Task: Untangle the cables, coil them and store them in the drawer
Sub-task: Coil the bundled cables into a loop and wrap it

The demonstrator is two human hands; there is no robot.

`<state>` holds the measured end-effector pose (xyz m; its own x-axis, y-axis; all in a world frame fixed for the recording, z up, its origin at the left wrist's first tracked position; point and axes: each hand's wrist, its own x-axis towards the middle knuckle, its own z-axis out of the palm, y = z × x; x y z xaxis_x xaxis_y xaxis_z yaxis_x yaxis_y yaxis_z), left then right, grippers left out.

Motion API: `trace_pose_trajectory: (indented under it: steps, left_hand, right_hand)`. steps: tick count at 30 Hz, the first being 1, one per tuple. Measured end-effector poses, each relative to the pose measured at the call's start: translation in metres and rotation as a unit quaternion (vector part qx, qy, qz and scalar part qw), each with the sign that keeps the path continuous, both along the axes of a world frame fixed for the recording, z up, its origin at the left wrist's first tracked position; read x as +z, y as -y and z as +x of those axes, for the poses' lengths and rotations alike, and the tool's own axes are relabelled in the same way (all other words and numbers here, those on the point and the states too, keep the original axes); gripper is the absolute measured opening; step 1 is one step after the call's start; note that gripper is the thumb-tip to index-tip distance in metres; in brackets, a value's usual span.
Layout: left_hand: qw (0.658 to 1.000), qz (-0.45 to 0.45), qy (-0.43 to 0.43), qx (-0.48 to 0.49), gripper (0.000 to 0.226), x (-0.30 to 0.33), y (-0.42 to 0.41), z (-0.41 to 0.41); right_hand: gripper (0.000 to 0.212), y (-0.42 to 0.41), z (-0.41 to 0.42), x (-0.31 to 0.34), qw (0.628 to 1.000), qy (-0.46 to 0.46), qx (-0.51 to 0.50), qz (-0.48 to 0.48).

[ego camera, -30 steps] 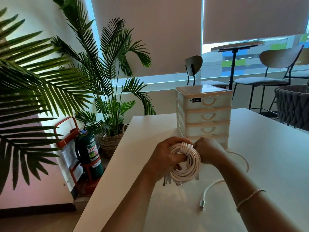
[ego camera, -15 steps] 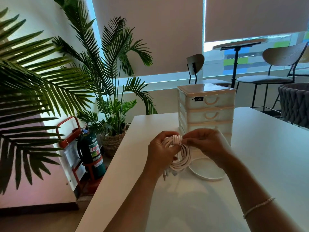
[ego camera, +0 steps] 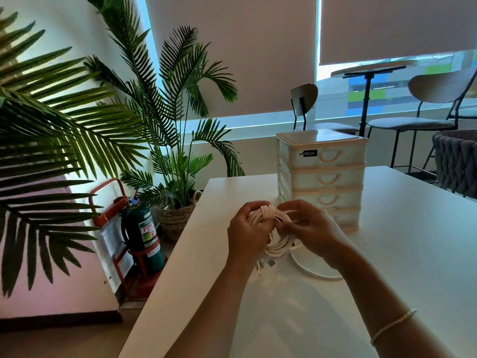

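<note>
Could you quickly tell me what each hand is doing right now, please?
Left hand: grips the cable coil.
Right hand: pinches the same coil.

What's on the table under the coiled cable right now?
Beneath the coiled cable, held by the left hand and right hand, a loose cable loop lies on the white table. The hands hide its far part.

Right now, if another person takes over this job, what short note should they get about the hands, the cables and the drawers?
Left hand grips the white cable coil, held above the table.
Right hand pinches the wrap at the coil's top.
A loose loop of cable lies on the table under the right wrist.
Drawer unit stands just behind the hands, all visible drawers closed.
Done: coil wound. Left: secure the end, open a drawer, store the coil.
</note>
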<state>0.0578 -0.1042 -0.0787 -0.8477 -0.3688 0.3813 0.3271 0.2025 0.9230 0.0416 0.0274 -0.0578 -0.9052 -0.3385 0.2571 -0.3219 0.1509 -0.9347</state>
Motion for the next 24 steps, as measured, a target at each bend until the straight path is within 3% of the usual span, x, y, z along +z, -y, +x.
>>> trace_pose_trajectory:
  steps: [6, 11, 15, 18, 21, 24]
  left_hand:
    - [0.983, 0.136, 0.071, -0.104, 0.030, 0.004, 0.002, 0.000]
    - [0.966, 0.133, 0.125, -0.182, 0.028, 0.006, 0.008, -0.001]
    - [0.969, 0.093, 0.134, -0.188, 0.025, 0.002, 0.014, -0.004]
    - [0.969, 0.117, 0.120, -0.180, 0.018, 0.002, 0.014, -0.004]
    - [0.974, 0.144, 0.108, -0.139, 0.012, 0.002, 0.009, -0.005]
    - [0.973, 0.191, 0.085, -0.099, 0.012, 0.003, 0.007, -0.007]
  right_hand:
    - [0.021, -0.002, -0.002, -0.001, 0.998, -0.041, -0.051, -0.001]
    - [0.025, -0.006, -0.007, -0.006, 0.991, -0.106, -0.069, 0.036]
    - [0.035, -0.006, -0.009, -0.011, 0.980, -0.156, -0.095, 0.075]
    - [0.030, -0.004, -0.007, -0.012, 0.968, -0.192, -0.114, 0.116]
    - [0.015, -0.001, -0.002, -0.011, 0.939, -0.243, -0.139, 0.202]
    - [0.019, 0.009, 0.008, -0.010, 0.909, -0.246, -0.140, 0.306]
